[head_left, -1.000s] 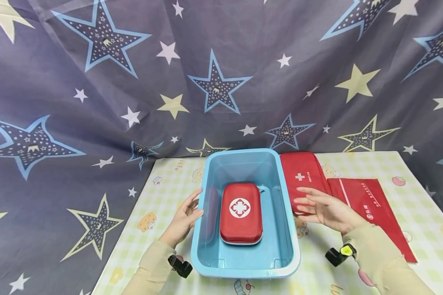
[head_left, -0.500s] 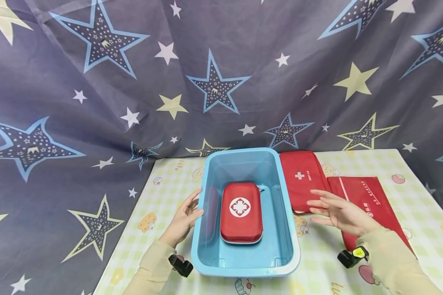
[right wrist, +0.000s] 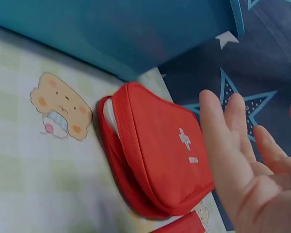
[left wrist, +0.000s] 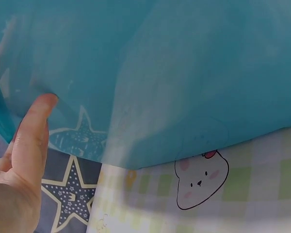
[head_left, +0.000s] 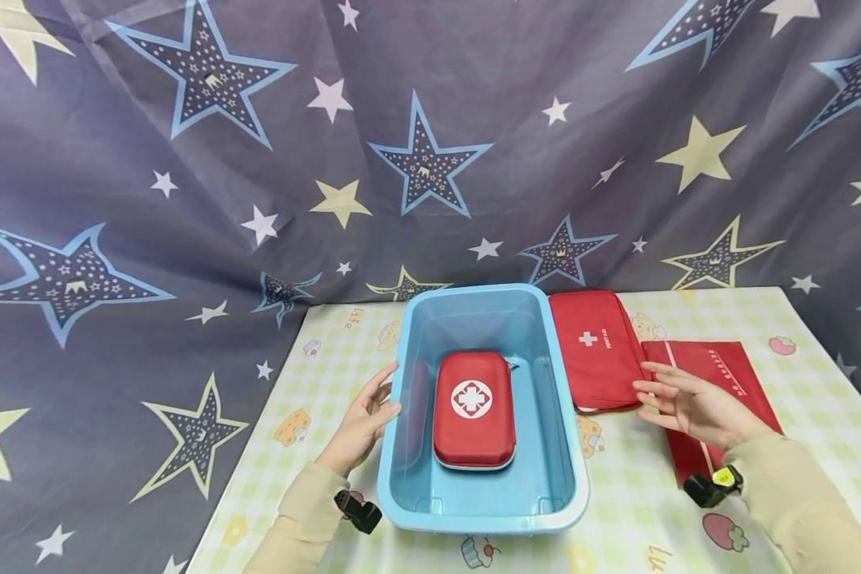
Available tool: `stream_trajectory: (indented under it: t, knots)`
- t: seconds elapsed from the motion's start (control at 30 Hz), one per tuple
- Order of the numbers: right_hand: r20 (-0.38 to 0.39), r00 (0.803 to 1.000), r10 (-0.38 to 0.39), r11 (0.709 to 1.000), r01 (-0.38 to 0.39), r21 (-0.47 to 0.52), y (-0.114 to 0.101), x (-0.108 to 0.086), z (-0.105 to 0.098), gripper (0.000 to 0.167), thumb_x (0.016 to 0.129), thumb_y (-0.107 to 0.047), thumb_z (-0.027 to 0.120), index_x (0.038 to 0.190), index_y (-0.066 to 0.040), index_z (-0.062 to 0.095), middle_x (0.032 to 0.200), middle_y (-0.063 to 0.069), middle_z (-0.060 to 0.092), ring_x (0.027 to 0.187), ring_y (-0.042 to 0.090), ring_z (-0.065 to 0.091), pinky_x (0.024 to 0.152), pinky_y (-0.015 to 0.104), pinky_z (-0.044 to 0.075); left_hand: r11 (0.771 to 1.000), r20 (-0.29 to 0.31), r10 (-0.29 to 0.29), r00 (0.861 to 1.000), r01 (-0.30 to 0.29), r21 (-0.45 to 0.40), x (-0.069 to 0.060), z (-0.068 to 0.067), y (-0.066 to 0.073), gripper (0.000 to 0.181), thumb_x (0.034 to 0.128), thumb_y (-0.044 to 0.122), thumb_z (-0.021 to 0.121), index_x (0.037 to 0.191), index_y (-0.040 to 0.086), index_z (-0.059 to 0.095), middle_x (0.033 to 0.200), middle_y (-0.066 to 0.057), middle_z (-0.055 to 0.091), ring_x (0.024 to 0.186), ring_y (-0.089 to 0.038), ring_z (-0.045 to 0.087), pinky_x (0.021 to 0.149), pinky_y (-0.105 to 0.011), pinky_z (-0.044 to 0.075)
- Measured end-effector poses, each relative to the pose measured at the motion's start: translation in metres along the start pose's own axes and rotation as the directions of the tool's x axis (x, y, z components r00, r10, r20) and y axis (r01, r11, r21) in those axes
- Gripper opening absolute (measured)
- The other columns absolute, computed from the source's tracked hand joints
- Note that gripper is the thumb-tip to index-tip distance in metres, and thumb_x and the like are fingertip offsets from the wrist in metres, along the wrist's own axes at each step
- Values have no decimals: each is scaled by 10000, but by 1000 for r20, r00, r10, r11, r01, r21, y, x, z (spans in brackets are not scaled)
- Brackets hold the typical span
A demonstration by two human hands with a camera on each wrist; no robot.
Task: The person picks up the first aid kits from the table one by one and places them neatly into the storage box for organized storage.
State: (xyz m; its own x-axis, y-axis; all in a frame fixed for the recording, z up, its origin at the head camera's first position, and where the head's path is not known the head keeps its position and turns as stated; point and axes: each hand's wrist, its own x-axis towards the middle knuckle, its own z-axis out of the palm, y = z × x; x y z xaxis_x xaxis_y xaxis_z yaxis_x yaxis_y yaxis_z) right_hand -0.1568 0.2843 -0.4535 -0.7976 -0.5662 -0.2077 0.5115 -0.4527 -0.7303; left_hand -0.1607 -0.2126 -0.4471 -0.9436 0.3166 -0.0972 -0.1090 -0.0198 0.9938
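A blue plastic bin [head_left: 575,470] stands on the table, with a red hard-shell first aid case [head_left: 473,434] lying flat inside, its white cross facing up. My left hand [head_left: 362,418] touches the bin's left side; in the left wrist view its thumb [left wrist: 31,131] lies against the blue wall. My right hand [head_left: 696,405] hovers at the right with fingers spread and relaxed, holding nothing. Close to its fingertips are a red soft first aid pouch [head_left: 591,363], right beside the bin, and a flat red bag [head_left: 717,367], partly hidden by the hand.
A checked cloth with cartoon prints covers the table [head_left: 624,510]. Behind and to the left hangs a dark curtain [head_left: 488,72] with stars. The first aid pouch [right wrist: 160,150] looks puffed up in the right wrist view, with white showing at its near edge.
My right hand has moved right, away from the bin and the first aid pouch, to over the flat red bag. My left hand stays at the bin's side. The head view shifted slightly.
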Motion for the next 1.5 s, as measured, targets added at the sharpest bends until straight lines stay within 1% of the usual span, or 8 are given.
stream_trajectory:
  t: [0.17, 0.37, 0.63, 0.87, 1.13, 1.23, 1.33, 1.5]
  knots:
    - [72, 997, -26, 998, 22, 50, -2, 1, -17, 390, 1041, -224, 282, 1152, -229, 656, 1136, 0, 645, 1059, 160, 624, 941, 395, 508, 1000, -8, -10, 1000, 10, -8, 1, 2, 2, 656, 952, 64, 530, 1516, 166, 211, 1374, -142, 365, 1104, -185, 546, 771, -299, 566]
    - [-68, 996, -49, 999, 48, -12, -6, 3, -20, 310, 1029, -246, 347, 1080, -246, 653, 1070, -15, 657, 999, 143, 638, 875, 393, 545, 1000, -13, -8, 1000, 8, -12, 1, 3, 3, 659, 947, 59, 535, 1515, 160, 216, 1336, -113, 400, 1104, -183, 552, 781, -296, 564]
    - [-260, 964, -63, 985, 19, -169, -13, 9, -11, 182, 1012, -279, 403, 1027, -315, 580, 1000, -92, 625, 928, 75, 613, 812, 341, 570, 1000, -13, 5, 1000, -5, -5, 0, 1, 2, 651, 954, 52, 521, 1515, 151, 207, 1319, -90, 403, 1095, -188, 561, 768, -288, 565]
    - [-324, 943, -74, 962, -19, -274, -15, 20, -14, 222, 1003, -275, 438, 1205, -211, 374, 964, -139, 596, 921, 43, 592, 839, 350, 561, 1000, -19, 3, 1000, -3, -13, 1, 1, 1, 651, 952, 59, 528, 1513, 158, 215, 1324, -93, 404, 1109, -209, 558, 771, -292, 566]
    - [-346, 935, -81, 963, -16, -270, -14, 23, -21, 67, 970, -268, 521, 979, -320, 563, 925, -140, 602, 889, 39, 598, 802, 332, 572, 1000, -20, -1, 1000, 1, -20, 0, 3, 1, 647, 949, 39, 516, 1513, 148, 216, 1290, -67, 420, 1067, -151, 563, 783, -295, 563]
    - [-364, 928, -80, 953, -36, -300, -13, 26, -23, 66, 975, -275, 513, 1039, -279, 525, 935, -126, 588, 879, 33, 595, 799, 324, 571, 1000, -17, -2, 1000, 2, -17, 0, 3, 1, 648, 951, 48, 518, 1514, 153, 214, 1295, -72, 412, 1070, -153, 560, 786, -296, 562]
    - [-402, 910, -98, 899, -92, -429, -12, 30, -22, 396, 994, -306, 461, 1334, -114, 396, 1081, -13, 575, 885, 15, 586, 824, 329, 562, 1000, -13, -2, 1000, 1, -16, 1, 3, 1, 651, 952, 55, 522, 1515, 155, 211, 1299, -73, 412, 1081, -163, 560, 787, -293, 562]
    - [-448, 875, -183, 683, -215, -698, -10, 39, -18, 728, 991, -354, 447, 1474, 67, 102, 1403, 308, 305, 1074, 227, 555, 894, 391, 536, 1000, -11, 3, 1000, -3, -14, 0, 2, 2, 650, 954, 47, 515, 1515, 151, 204, 1289, -62, 415, 1094, -183, 564, 780, -286, 562]
